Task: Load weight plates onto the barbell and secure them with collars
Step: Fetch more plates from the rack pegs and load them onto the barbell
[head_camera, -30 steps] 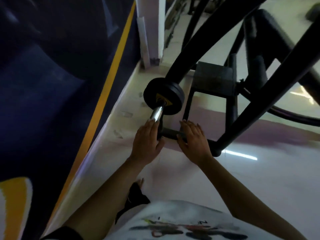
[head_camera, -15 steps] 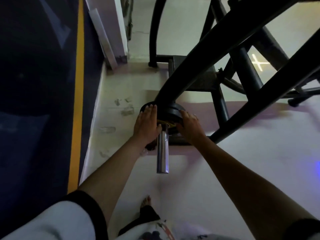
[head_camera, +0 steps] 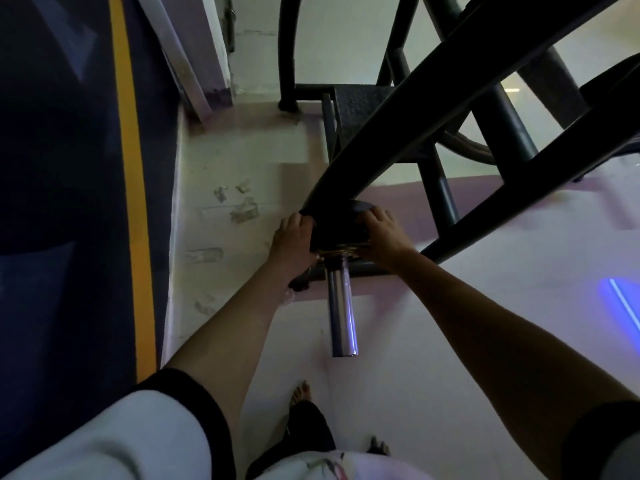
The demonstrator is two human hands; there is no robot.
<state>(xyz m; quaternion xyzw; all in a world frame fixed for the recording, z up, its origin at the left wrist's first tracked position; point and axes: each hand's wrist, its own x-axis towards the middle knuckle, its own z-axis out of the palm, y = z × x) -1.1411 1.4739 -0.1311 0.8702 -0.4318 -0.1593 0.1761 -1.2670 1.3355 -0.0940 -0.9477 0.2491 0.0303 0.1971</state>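
1. Weight plate [head_camera: 341,227]: black, round, matte, thick-edged. It is threaded on the chrome sleeve [head_camera: 341,306] at the sleeve's far end, up against the black curved arm [head_camera: 398,133] of the machine. A thin yellow-gold band shows at the plate's near face around the bore.
2. Chrome sleeve: smooth, polished cylinder, bare along the whole stretch between the plate and its near end; it reflects blue-violet light.
3. Left hand [head_camera: 293,241]: on the plate's left rim, fingers curled over the edge, gripping it.
4. Right hand [head_camera: 382,233]: on the plate's right rim, fingers curled over the top edge, gripping it. Both forearms reach forward, bare below short white sleeves with black cuffs.
5. Machine frame: black painted tubes crossing above the plate; a textured black footplate [head_camera: 363,105] sits low behind it.
6. Floor [head_camera: 485,341]: pale, glossy, scuffed with grey marks left of the plate.
7. Left margin: dark blue mat [head_camera: 52,237] with a yellow stripe [head_camera: 133,202]; a white pillar [head_camera: 197,46] stands at its far edge.
8. Two bare feet show at the bottom.
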